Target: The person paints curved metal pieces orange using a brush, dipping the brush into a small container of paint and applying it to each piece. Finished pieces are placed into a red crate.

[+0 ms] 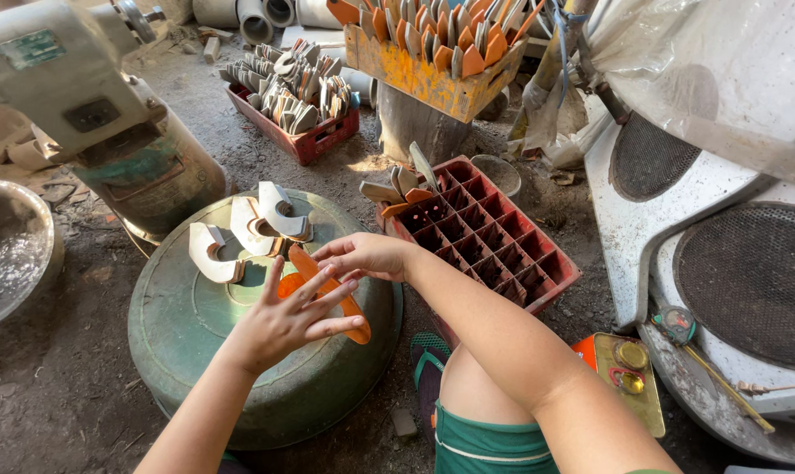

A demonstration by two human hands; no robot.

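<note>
My left hand is spread flat, palm down, over an orange curved strip that lies on the round green metal lid. My right hand reaches in from the right and pinches the upper end of that orange strip with its fingertips. Just beyond the hands, three pale hook-shaped pieces rest on the top of the lid.
A red divided crate stands to the right with a few pieces in its far corner. Further back are a red crate of pale pieces, an orange crate of orange-tipped pieces, a grey machine and a water bowl.
</note>
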